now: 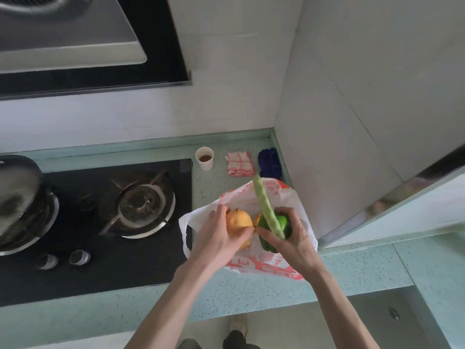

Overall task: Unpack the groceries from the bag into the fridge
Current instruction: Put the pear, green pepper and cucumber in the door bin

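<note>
A white plastic bag [276, 192] with red print lies open on the pale green counter. Over its mouth my left hand [216, 238] grips a round yellow-orange fruit [237, 221]. A second orange fruit [257, 219] peeks out just beside it. My right hand [293, 239] holds a dark green pepper [283, 222] together with a long pale green gourd [265, 206], which sticks up and away over the bag. The fridge itself cannot be made out for certain; a white door edge [402, 212] stands at the right.
Left of the bag is a black gas hob [100, 222] with a pan [17, 192] on the far-left burner. Behind the bag stand a paper cup [205, 158], a red-checked cloth [239, 163] and a blue cloth [269, 162]. A range hood [75, 41] hangs overhead.
</note>
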Demonstrator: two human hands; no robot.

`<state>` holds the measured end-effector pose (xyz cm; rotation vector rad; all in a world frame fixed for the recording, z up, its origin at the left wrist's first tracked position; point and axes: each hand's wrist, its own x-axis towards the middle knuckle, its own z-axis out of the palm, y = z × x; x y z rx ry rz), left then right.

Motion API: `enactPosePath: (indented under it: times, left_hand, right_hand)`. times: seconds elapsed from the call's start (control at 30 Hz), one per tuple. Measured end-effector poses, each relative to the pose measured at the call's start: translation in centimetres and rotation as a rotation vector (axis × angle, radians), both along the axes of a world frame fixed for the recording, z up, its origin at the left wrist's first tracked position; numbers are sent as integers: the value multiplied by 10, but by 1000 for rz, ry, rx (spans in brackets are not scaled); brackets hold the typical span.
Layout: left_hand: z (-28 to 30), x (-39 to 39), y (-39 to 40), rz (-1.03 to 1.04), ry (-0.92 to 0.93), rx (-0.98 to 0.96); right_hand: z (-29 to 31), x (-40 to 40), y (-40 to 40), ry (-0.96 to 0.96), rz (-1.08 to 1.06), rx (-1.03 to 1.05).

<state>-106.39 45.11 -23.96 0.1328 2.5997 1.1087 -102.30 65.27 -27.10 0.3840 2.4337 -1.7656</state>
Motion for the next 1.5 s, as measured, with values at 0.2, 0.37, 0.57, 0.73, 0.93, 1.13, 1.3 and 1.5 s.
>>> enactPosePath:
  times: [0.2,0.37,0.57,0.73,0.93,1.13,1.3,1.5]
  left_hand:
    - [36,14,-20,100,47,132]
    - [71,31,-49,198,127,334]
    - [105,65,-107,368,268,389]
    - [121,116,-172,556,360,336]
    - [137,224,-262,873,414,289]
    - [150,349,-324,1179,505,262]
    - [157,451,-359,1352,566,219]
    - [163,557,-387,1513,642,106]
  right_hand:
    - [40,0,-8,171,44,-2]
    - [84,-11,-35,308,100,-23]
    - [126,-12,-97,400,193,-35]
    - [148,7,-168,382,368,-82]
    - [170,69,-284,420,679,-127]
    - [179,151,-388,366,953,-169]
    - [186,228,-464,323,1111,-252]
    - [192,321,-533,296,1280,-400]
